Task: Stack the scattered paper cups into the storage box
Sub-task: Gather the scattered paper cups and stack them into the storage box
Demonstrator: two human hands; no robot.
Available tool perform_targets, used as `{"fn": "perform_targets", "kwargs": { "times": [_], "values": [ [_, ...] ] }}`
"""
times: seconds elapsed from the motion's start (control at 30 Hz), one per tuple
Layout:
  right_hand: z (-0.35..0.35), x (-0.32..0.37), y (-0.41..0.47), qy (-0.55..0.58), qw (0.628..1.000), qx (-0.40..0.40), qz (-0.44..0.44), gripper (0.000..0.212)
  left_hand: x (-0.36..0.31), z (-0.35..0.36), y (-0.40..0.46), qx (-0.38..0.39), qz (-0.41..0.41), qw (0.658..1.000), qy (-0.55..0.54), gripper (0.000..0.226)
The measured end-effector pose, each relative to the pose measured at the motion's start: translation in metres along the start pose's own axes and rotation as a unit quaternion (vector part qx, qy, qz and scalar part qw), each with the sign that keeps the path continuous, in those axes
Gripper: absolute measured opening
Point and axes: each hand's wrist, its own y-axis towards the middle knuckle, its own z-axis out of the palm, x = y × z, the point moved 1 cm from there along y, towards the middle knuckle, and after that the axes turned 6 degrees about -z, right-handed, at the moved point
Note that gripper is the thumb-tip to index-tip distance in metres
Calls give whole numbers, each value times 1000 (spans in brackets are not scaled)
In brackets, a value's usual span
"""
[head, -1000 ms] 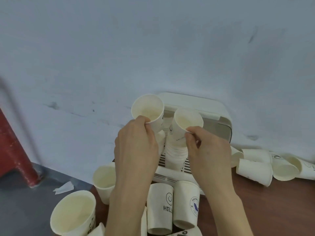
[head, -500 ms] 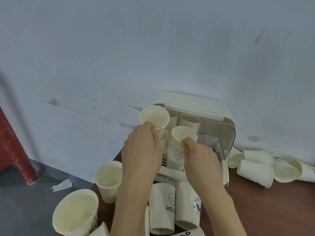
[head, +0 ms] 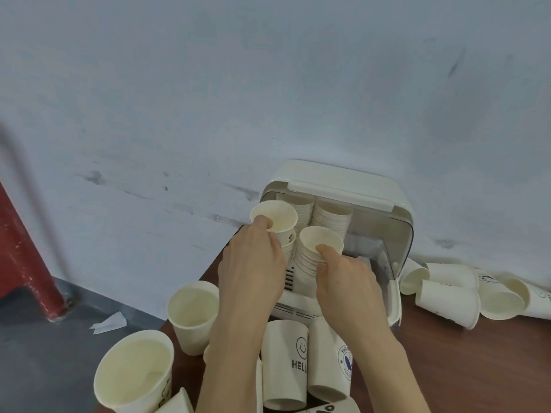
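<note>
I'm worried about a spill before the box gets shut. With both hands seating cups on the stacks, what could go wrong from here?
1. The left hand pinches a cup that sits tilted on its stack, so it may jam or tip that stack.
2. The right hand presses on the front stack, which could lean into its neighbours.
3. Either forearm could knock the inverted cups when pulling back.
</note>
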Motion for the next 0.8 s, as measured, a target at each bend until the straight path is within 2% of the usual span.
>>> {"fn": "perform_targets", "kwargs": {
  "times": [0.13,0.4,0.67,0.8],
  "values": [
    [-3,1,0,16,1000,-10,-15,45,-1,2,-1,23,0,1000,9,35],
    [-10,-1,0,47,997,-44,-28,43,-3,8,-1,47,7,999,26,35],
    [-25,-14,-11,77,992,-93,-23,45,-30,1,-20,10,84,996,6,29],
    [-41,-20,-35,54,994,-97,-16,41,-42,0,-28,0,105,994,-12,30]
  ]
}}
